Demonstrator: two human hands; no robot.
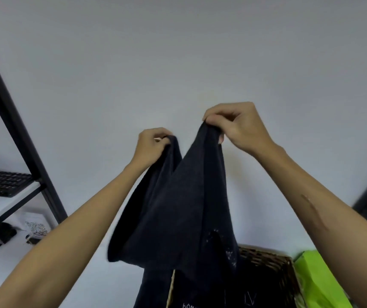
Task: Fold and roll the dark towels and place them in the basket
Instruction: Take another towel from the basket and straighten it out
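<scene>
Two bare arms reach up in front of a pale wall, holding a dark towel (178,210) in the air. The left hand (150,144) pinches one upper corner and the right hand (237,125) pinches the other, slightly higher, so the cloth sags between and below them. Its lower edge hangs over the near-left corner of a wicker basket (273,263), beside a bright green bag (320,283).

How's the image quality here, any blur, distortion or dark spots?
Head view: soft, even light on the wall; wide-angle bending tilts the shelf frame; the hanging towel shows little texture, its lower left edge smeared; the basket interior is nearly black; both hands, left and right, look fairly sharp.
</scene>
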